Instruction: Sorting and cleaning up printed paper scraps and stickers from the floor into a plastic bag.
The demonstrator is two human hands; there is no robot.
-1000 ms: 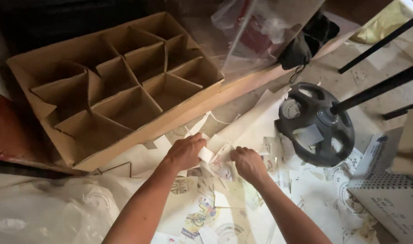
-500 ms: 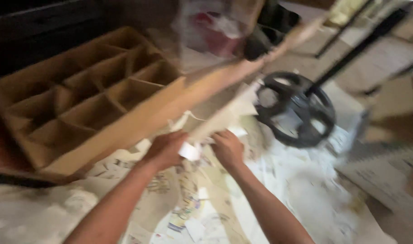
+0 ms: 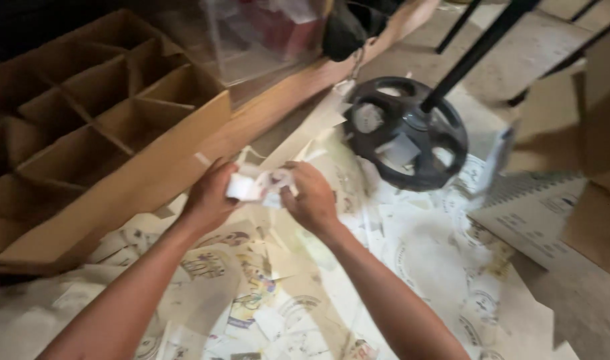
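My left hand and my right hand meet over the middle of the floor, both pinching a small crumpled piece of white printed paper between them. The paper is held a little above a layer of printed paper sheets spread on the floor. Both forearms reach in from the bottom edge of the view.
A cardboard box with divider cells lies at the left. A black round stand base with a black pole sits at the right of my hands. Clear plastic wrap is at the top; flat cardboard lies at the far right.
The view has swung left and down. My hands have lifted slightly and drawn together on the paper scrap, which is now more bunched up.
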